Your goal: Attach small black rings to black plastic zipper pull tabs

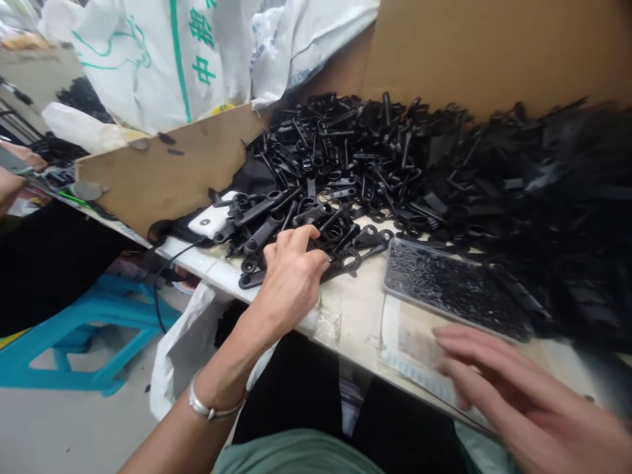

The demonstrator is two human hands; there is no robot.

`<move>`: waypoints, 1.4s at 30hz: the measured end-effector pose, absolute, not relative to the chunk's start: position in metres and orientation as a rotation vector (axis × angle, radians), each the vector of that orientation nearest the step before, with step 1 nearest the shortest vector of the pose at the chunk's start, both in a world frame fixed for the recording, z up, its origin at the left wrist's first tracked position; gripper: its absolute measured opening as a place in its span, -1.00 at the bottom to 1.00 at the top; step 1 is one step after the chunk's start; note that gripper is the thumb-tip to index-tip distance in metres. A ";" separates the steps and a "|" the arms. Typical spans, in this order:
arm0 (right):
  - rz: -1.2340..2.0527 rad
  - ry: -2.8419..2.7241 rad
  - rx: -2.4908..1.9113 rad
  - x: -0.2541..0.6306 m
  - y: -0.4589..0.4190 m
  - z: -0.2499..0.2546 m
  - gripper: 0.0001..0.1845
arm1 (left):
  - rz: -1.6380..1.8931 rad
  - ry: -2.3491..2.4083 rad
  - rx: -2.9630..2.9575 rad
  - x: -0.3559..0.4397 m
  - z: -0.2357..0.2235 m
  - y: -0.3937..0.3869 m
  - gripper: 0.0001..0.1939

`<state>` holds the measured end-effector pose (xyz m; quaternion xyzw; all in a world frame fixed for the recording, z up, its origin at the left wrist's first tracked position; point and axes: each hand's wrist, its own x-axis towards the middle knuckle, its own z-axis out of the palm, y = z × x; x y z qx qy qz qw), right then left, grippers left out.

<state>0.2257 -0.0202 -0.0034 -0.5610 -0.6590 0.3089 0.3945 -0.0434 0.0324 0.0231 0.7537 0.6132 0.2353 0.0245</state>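
Note:
My left hand [293, 273], with a silver bangle [212, 405] at the wrist, rests over a small heap of black plastic parts [264, 227] near the table's front edge. Its thumb and index finger are apart, the other fingers bend down among the parts, and some fingertips are hidden. These parts are long arms with ring-shaped ends. Blurred by motion, my right hand [513, 388] is open with fingers stretched out, and nothing shows in it. It hovers just in front of a clear shallow tray [390, 273] filled with tiny dark pieces.
A large pile of similar black parts [355, 145] lies against a cardboard wall [494, 52]. A white box-like device [212, 220] with a cable sits left of the small heap. White sacks [148, 59] stand behind. A blue stool [83, 355] and another person's dark-clothed leg [59, 257] are at left.

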 end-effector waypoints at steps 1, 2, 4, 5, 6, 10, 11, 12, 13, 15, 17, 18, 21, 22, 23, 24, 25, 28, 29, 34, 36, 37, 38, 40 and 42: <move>0.861 -1.626 -1.441 0.216 -0.017 -0.001 -0.74 | 0.737 1.834 2.314 -0.042 0.028 0.031 -0.76; 0.967 -1.569 -1.439 0.206 -0.012 0.001 -0.70 | 0.729 1.775 2.306 -0.039 0.033 0.029 -0.75; 1.177 -1.470 -1.324 0.191 -0.003 0.004 -0.64 | 0.671 1.667 2.316 -0.031 0.040 0.025 -0.73; 1.247 -1.425 -1.269 0.186 0.001 0.005 -0.61 | 0.630 1.623 2.331 -0.027 0.042 0.023 -0.72; 1.307 -1.386 -1.223 0.183 0.005 0.005 -0.59 | 0.586 1.580 2.353 -0.022 0.043 0.022 -0.72; 1.442 -1.280 -1.164 0.184 0.008 0.001 -0.59 | 0.426 1.431 2.508 -0.004 0.039 0.021 -0.72; 1.457 -1.254 -1.161 0.185 0.006 -0.001 -0.61 | 0.407 1.405 2.549 -0.001 0.037 0.021 -0.72; 1.465 -1.221 -1.157 0.187 0.005 -0.002 -0.63 | 0.397 1.387 2.579 0.003 0.035 0.021 -0.71; 1.470 -1.179 -1.152 0.189 0.003 -0.004 -0.65 | 0.396 1.372 2.594 0.005 0.034 0.021 -0.71; 1.482 -1.089 -1.141 0.193 0.000 -0.007 -0.67 | 0.408 1.353 2.575 0.009 0.032 0.020 -0.69; 1.499 -1.020 -1.133 0.196 -0.003 -0.009 -0.67 | 0.433 1.339 2.513 0.009 0.031 0.018 -0.72; 1.509 -0.992 -1.131 0.198 -0.004 -0.010 -0.66 | 0.448 1.326 2.478 0.009 0.030 0.016 -0.77; 1.543 -0.921 -1.134 0.202 -0.006 -0.011 -0.65 | 0.499 1.270 2.409 0.007 0.025 0.010 -0.85; 1.552 -0.902 -1.139 0.203 -0.006 -0.012 -0.64 | 0.511 1.264 2.402 0.007 0.022 0.008 -0.81; 1.557 -0.886 -1.149 0.204 -0.007 -0.012 -0.64 | 0.521 1.271 2.399 0.008 0.020 0.005 -0.77; 1.557 -0.875 -1.159 0.205 -0.007 -0.012 -0.64 | 0.528 1.289 2.399 0.010 0.017 0.003 -0.77; 1.558 -0.870 -1.167 0.206 -0.008 -0.012 -0.63 | 0.531 1.309 2.401 0.012 0.015 0.001 -0.78; 1.561 -0.876 -1.169 0.207 -0.010 -0.012 -0.61 | 0.538 1.344 2.395 0.019 0.012 -0.003 -0.84; 1.559 -0.879 -1.168 0.207 -0.011 -0.011 -0.60 | 0.544 1.340 2.391 0.021 0.011 -0.005 -0.86; 1.522 -0.874 -1.197 0.206 -0.013 -0.009 -0.56 | 0.567 1.322 2.390 0.027 0.011 -0.009 -0.86; 1.513 -0.876 -1.203 0.204 -0.013 -0.009 -0.52 | 0.575 1.322 2.388 0.028 0.011 -0.010 -0.86; 1.505 -0.878 -1.202 0.203 -0.012 -0.009 -0.51 | 0.577 1.318 2.385 0.028 0.012 -0.010 -0.85; 1.497 -0.879 -1.204 0.203 -0.012 -0.010 -0.50 | 0.580 1.307 2.383 0.028 0.012 -0.010 -0.85; 1.487 -0.880 -1.220 0.203 -0.011 -0.010 -0.51 | 0.588 1.280 2.378 0.027 0.013 -0.010 -0.84; 1.500 -0.883 -1.239 0.205 -0.010 -0.010 -0.52 | 0.612 1.241 2.367 0.026 0.013 -0.010 -0.83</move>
